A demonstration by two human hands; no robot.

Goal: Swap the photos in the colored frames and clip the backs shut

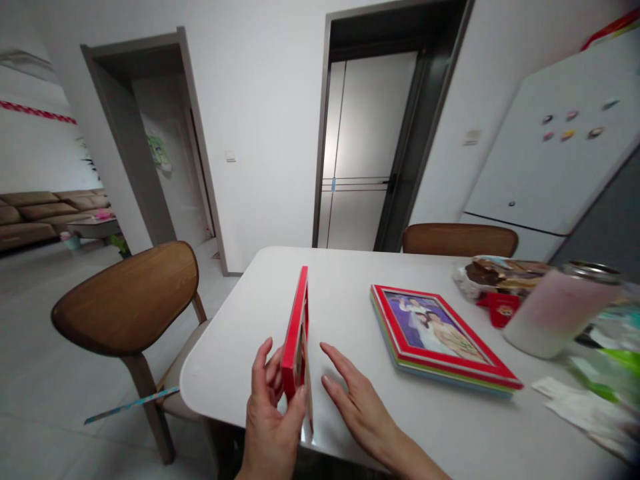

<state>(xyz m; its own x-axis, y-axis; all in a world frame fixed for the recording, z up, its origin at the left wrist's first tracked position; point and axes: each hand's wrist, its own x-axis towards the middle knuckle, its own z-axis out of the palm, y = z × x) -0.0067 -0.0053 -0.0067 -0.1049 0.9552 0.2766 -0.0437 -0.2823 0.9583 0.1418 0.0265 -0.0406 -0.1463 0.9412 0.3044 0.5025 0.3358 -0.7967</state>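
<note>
A red picture frame [296,323] stands on edge on the white table, seen nearly edge-on, with a thin panel slanting out on its right side. My left hand [274,410] grips its near end, thumb on the right side and fingers on the left. Just right of the panel, my right hand [357,400] is open, its fingers apart and holding nothing. Farther right lies a stack of frames [445,340]. The top one is red with a photo of people in light clothes on a purple background; green and blue edges show below it.
The white table [240,320] has rounded corners. On its right are a pink and white tumbler [560,310], a red packet [503,308], a food package [510,273] and crumpled tissues [590,410]. Brown chairs stand left [130,300] and behind [460,239].
</note>
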